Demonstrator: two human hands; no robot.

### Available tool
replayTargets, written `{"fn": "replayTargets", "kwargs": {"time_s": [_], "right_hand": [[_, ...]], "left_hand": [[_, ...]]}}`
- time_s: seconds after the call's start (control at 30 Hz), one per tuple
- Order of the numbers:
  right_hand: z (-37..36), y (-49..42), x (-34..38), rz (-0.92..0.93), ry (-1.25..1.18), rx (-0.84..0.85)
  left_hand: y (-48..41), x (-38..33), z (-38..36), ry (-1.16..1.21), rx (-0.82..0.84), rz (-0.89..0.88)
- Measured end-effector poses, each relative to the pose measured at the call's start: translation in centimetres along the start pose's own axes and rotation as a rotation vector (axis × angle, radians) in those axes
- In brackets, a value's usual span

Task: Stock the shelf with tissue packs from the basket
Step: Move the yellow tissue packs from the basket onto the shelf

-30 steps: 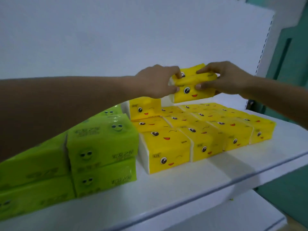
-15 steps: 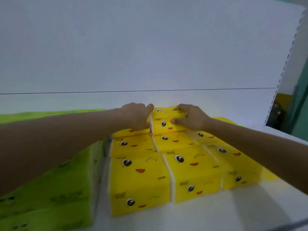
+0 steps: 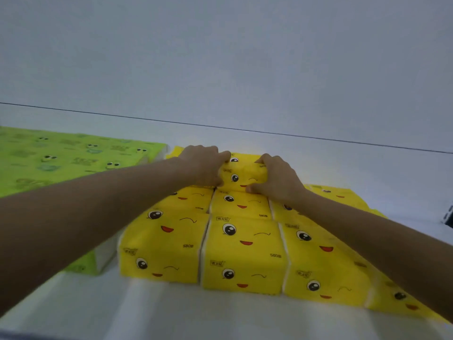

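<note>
A yellow tissue pack (image 3: pixel 241 174) with a cartoon face sits at the back of the middle row on the white shelf (image 3: pixel 171 312). My left hand (image 3: pixel 204 165) grips its left end with curled fingers. My right hand (image 3: pixel 277 176) grips its right end, thumb at the front lower edge. Several more yellow packs (image 3: pixel 241 251) lie in rows in front of it and beside it. The basket is out of view.
Green tissue packs (image 3: pixel 61 158) are stacked at the left, touching the yellow block. The white back panel (image 3: pixel 245 69) rises just behind the held pack. Bare shelf shows at the right (image 3: pixel 392 182) and along the front edge.
Both hands have brought the yellow pack from up in the air down and back onto the rear of the middle row. The camera has moved closer and higher.
</note>
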State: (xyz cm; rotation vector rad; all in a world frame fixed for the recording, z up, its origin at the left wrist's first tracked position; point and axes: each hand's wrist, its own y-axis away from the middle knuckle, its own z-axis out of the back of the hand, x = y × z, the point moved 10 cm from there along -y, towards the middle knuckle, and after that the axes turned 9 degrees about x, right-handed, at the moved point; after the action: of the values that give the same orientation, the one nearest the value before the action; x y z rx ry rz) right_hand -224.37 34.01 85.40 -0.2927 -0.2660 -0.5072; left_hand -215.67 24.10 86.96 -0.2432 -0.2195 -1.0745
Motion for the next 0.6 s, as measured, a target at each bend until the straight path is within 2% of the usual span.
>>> {"fn": "replayTargets", "kwargs": {"time_s": [0.2, 0.3, 0.43, 0.6], "right_hand": [[0.2, 0.7, 0.8, -0.031, 0.026, 0.003], [2.9, 1.5, 3.5, -0.028, 0.010, -0.107], [5.8, 3.5, 12.9, 0.171, -0.103, -0.209], [2.7, 8.1, 29.2, 0.411, -0.120, -0.190]], "left_hand": [[2.8, -0.2, -0.1, 0.127, 0.006, 0.022], [6.0, 1.5, 2.0, 0.177, -0.060, 0.033], [12.6, 6.8, 4.1, 0.275, -0.142, 0.118], [25.2, 16.7, 4.2, 0.341, -0.221, 0.211]]}}
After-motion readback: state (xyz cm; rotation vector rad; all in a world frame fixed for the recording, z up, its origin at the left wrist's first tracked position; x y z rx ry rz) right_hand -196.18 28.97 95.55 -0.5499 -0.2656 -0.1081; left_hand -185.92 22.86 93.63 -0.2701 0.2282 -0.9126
